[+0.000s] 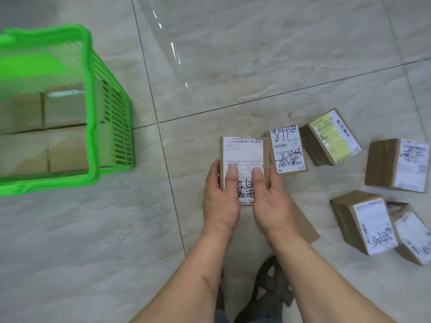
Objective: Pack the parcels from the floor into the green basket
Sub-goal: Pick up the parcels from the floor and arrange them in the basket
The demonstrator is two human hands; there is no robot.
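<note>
Parcel gripped by both hands, five more beside it, green basket well left

We see grey tile floor, clear plastic sheet up top, dark sandal at btm.

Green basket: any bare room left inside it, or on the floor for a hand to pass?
The green basket shows its floor covered with cardboard parcels; any room is on top of them. Bare tile lies between the basket and the held parcel. Right of both hands, the loose parcels crowd together.
</note>
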